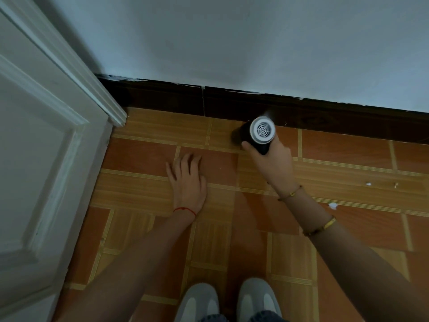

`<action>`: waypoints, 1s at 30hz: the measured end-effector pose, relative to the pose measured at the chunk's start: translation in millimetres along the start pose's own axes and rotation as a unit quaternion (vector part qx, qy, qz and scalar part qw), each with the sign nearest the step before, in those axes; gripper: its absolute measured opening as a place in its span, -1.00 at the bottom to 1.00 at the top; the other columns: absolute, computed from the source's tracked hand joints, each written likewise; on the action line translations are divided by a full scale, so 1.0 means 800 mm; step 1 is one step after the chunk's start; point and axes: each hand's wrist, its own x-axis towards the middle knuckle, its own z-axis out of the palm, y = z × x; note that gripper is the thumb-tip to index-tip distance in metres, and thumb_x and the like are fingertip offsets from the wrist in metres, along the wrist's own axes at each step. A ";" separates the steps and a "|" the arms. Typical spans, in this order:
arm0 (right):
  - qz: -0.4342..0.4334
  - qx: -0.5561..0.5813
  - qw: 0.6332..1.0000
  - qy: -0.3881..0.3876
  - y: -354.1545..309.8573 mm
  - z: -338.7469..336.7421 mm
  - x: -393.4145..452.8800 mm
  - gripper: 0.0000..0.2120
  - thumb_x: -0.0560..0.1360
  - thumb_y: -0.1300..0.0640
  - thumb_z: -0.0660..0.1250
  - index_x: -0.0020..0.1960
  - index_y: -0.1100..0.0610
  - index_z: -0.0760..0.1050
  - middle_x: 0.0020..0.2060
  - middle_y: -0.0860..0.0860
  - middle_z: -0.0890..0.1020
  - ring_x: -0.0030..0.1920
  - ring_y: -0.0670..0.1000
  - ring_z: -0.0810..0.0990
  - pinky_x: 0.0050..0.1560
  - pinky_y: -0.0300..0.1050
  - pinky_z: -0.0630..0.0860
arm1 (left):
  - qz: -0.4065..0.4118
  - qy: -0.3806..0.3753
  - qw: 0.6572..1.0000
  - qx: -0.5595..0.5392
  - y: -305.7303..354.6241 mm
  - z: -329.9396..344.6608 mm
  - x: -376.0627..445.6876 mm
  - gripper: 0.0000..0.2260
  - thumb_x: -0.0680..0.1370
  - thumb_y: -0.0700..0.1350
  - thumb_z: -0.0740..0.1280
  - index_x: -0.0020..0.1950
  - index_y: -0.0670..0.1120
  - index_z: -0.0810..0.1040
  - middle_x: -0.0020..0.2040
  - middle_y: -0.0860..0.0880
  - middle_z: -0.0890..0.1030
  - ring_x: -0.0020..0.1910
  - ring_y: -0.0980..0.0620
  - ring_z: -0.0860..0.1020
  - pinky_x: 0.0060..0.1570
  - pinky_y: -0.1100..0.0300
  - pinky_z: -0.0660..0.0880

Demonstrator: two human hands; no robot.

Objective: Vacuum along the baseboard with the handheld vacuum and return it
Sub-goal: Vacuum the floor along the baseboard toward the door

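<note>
Right grip: my right hand (270, 159) is wrapping fully round the dark barrel of the handheld vacuum (254, 134), thumb on the near side.
Left grip: my left hand (188, 180) is lying flat and splayed on the floor (139, 187), holding nothing, bracing me.
Vacuum: pale vent grille facing me, nose pointing down at the foot of the baseboard (325, 118).
Handling: I am judging it light, rigid, smooth-sided; mid-barrel looks the best hold.
Debris: white scraps (332, 205) lying to the right, well apart from the nose.
</note>
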 end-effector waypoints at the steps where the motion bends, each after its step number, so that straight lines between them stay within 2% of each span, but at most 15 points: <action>1: 0.007 -0.001 1.000 0.007 0.001 -0.001 0.008 -0.35 0.44 -0.21 0.39 0.41 0.08 0.35 0.15 0.00 0.64 0.15 0.06 0.62 0.06 -0.07 0.57 | -0.001 0.000 1.000 0.003 0.001 0.002 0.000 -0.57 0.56 -0.07 0.08 0.41 -0.10 0.41 0.40 -0.16 0.43 0.43 -0.18 0.33 0.48 -0.36 0.06; 4: -0.003 -0.004 1.000 -0.021 -0.001 0.004 0.028 -0.33 0.44 -0.25 0.37 0.43 0.04 0.32 0.19 0.01 0.63 0.19 0.09 0.60 0.13 0.03 0.57 | -0.004 -0.003 1.000 0.016 0.001 0.005 -0.001 -0.57 0.57 -0.06 0.09 0.42 -0.10 0.39 0.41 -0.15 0.41 0.45 -0.19 0.32 0.49 -0.37 0.03; 6: -0.012 -0.011 0.999 -0.042 -0.002 0.007 0.035 -0.34 0.44 -0.26 0.36 0.43 0.02 0.32 0.20 -0.01 0.62 0.21 0.08 0.58 0.15 -0.07 0.49 | -0.005 -0.003 1.000 0.018 0.002 0.005 -0.002 -0.57 0.57 -0.06 0.08 0.43 -0.09 0.39 0.42 -0.15 0.41 0.45 -0.18 0.32 0.49 -0.36 0.03; 8: -0.007 -0.019 0.999 -0.028 0.005 0.002 0.040 -0.35 0.45 -0.27 0.35 0.41 0.04 0.35 0.17 -0.01 0.63 0.19 0.05 0.58 0.08 -0.17 0.39 | -0.003 -0.001 1.000 0.017 0.002 0.004 -0.002 -0.57 0.57 -0.06 0.09 0.43 -0.09 0.40 0.43 -0.13 0.41 0.46 -0.17 0.31 0.49 -0.35 0.02; 14: 0.050 -0.029 0.996 0.061 0.048 -0.045 0.038 -0.26 0.36 -0.41 0.30 0.35 0.07 0.41 0.05 0.02 0.67 -0.05 0.09 0.69 -0.05 -0.01 0.65 | -0.004 -0.009 1.000 0.030 0.002 0.004 -0.002 -0.57 0.57 -0.05 0.09 0.42 -0.09 0.40 0.43 -0.13 0.41 0.45 -0.17 0.31 0.49 -0.36 0.03; 16: 0.058 -0.026 0.996 0.062 0.047 -0.050 0.034 -0.23 0.34 -0.45 0.27 0.36 0.04 0.40 0.05 0.00 0.67 -0.11 0.11 0.70 -0.11 0.04 0.67 | -0.003 -0.011 0.999 0.037 0.002 0.003 -0.002 -0.56 0.57 -0.05 0.09 0.43 -0.09 0.39 0.42 -0.14 0.41 0.44 -0.18 0.31 0.49 -0.36 0.03; 20: 0.066 -0.021 0.997 0.023 0.037 -0.049 0.036 -0.19 0.27 -0.48 0.27 0.34 0.02 0.39 0.08 0.02 0.64 -0.10 0.13 0.69 -0.15 0.08 0.67 | 0.002 -0.013 0.999 0.041 0.003 0.001 -0.002 -0.56 0.57 -0.05 0.11 0.44 -0.10 0.39 0.42 -0.15 0.41 0.44 -0.18 0.31 0.48 -0.36 0.04; 23: 0.090 -0.027 0.995 0.040 0.040 -0.062 0.036 -0.19 0.26 -0.47 0.25 0.32 0.04 0.41 0.03 0.02 0.66 -0.13 0.14 0.69 -0.14 0.10 0.66 | 0.004 -0.013 0.999 0.041 0.003 0.000 -0.003 -0.56 0.57 -0.05 0.10 0.43 -0.10 0.40 0.42 -0.15 0.41 0.44 -0.18 0.31 0.47 -0.37 0.05; 25: 0.088 -0.043 0.994 0.041 0.046 -0.072 0.031 -0.21 0.29 -0.46 0.25 0.33 0.04 0.41 0.02 0.02 0.67 -0.14 0.15 0.69 -0.12 0.10 0.66 | 0.005 -0.009 0.999 0.041 0.002 0.000 -0.003 -0.56 0.56 -0.05 0.11 0.43 -0.10 0.40 0.41 -0.15 0.41 0.44 -0.19 0.31 0.48 -0.37 0.05; 27: 0.084 -0.057 0.995 0.008 0.048 -0.081 0.029 -0.30 0.35 -0.38 0.31 0.31 0.06 0.41 -0.05 0.04 0.68 -0.18 0.13 0.69 -0.12 0.08 0.66 | 0.005 -0.007 0.999 0.039 0.003 0.000 -0.003 -0.56 0.56 -0.06 0.12 0.44 -0.10 0.40 0.41 -0.15 0.41 0.44 -0.18 0.31 0.48 -0.36 0.03; 28: 0.083 -0.054 0.995 -0.021 0.050 -0.085 0.031 -0.39 0.40 -0.31 0.34 0.26 0.09 0.42 -0.13 0.04 0.67 -0.26 0.08 0.69 -0.17 0.02 0.66 | 0.005 -0.006 0.999 0.037 0.003 0.000 -0.003 -0.56 0.56 -0.06 0.12 0.44 -0.10 0.39 0.41 -0.15 0.41 0.44 -0.18 0.31 0.48 -0.36 0.03; 30: 0.089 -0.034 0.993 -0.071 0.052 -0.091 0.033 -0.55 0.47 -0.17 0.39 0.15 0.14 0.45 -0.31 0.02 0.63 -0.49 -0.07 0.61 -0.42 -0.19 0.58 | 0.005 -0.005 0.999 0.036 0.003 0.000 -0.003 -0.56 0.57 -0.06 0.12 0.44 -0.10 0.39 0.41 -0.15 0.41 0.45 -0.18 0.30 0.48 -0.37 0.03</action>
